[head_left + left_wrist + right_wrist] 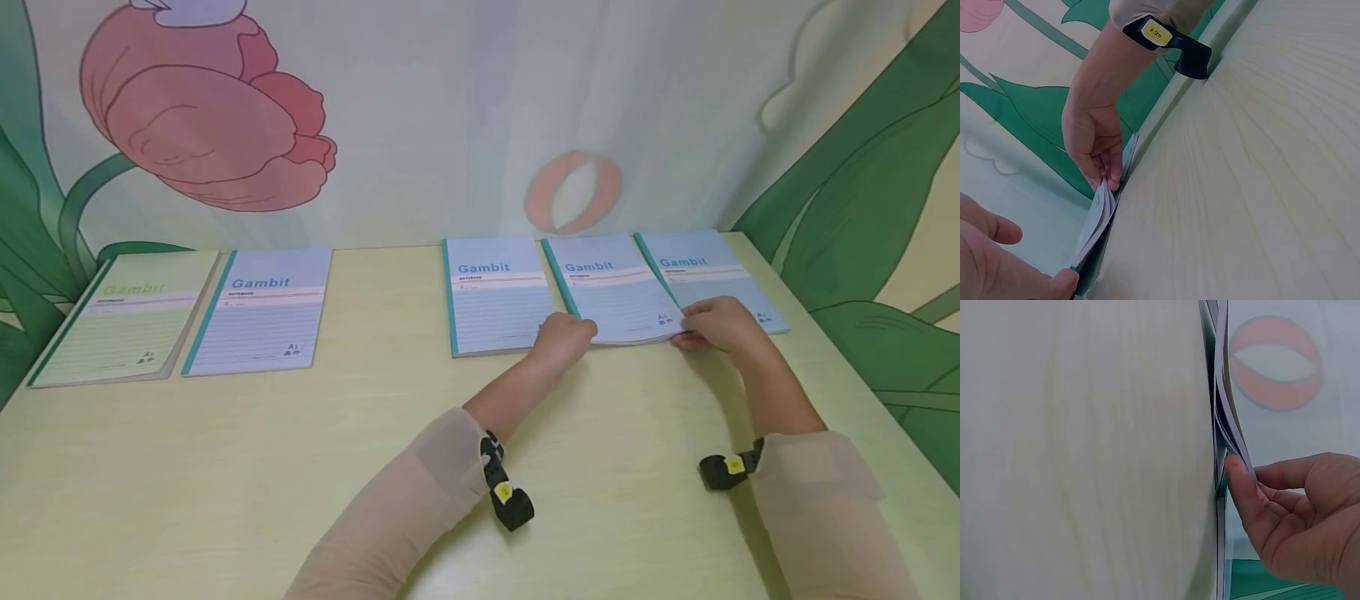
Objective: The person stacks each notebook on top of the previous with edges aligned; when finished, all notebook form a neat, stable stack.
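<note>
The middle one of three blue "Gambit" notebooks (pixel 611 287) on the right of the table is held by both hands along its near edge. My left hand (pixel 561 340) grips its near left corner, beside the teal spine. At its near right corner my right hand (pixel 720 323) pinches the edge between thumb and fingers. In the right wrist view that notebook's pages (pixel 1229 419) bow upward toward my right hand (pixel 1300 515). The left wrist view shows the pages (pixel 1100 215) slightly fanned between my left hand (pixel 1010 262) and right hand (pixel 1097 140).
Another blue notebook (pixel 495 304) lies left of the held one, and one more (pixel 712 271) lies to its right, partly overlapped by it. Far left are a green notebook (pixel 123 317) and a blue notebook (pixel 258 312). A printed curtain (pixel 435 125) hangs behind the table (pixel 225 467).
</note>
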### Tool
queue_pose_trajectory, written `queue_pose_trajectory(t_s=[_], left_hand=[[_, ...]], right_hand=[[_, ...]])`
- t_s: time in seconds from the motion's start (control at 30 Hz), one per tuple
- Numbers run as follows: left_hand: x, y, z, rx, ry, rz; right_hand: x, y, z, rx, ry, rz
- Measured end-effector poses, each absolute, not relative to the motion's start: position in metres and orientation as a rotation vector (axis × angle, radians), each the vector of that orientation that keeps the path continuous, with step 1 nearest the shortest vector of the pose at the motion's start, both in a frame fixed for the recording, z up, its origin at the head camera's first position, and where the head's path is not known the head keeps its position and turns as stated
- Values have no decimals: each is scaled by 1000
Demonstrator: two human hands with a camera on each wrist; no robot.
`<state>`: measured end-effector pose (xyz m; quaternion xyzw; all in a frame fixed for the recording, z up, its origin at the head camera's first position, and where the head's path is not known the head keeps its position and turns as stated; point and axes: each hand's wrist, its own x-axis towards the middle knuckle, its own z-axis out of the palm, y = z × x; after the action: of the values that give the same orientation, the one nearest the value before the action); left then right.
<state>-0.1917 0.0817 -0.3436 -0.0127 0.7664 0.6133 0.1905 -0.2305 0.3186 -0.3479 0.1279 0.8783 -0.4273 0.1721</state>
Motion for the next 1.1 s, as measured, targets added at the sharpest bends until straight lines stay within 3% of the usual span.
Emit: queue_pose_trajectory(t_s=[0.73, 1.1], left_hand=[[-201, 82, -349, -10, 2089, 1836], [-205, 84, -354, -163, 2013, 2100]], right_hand=[[-223, 325, -348, 346, 2357, -1411], [-218, 334, -346, 234, 1904, -2017]])
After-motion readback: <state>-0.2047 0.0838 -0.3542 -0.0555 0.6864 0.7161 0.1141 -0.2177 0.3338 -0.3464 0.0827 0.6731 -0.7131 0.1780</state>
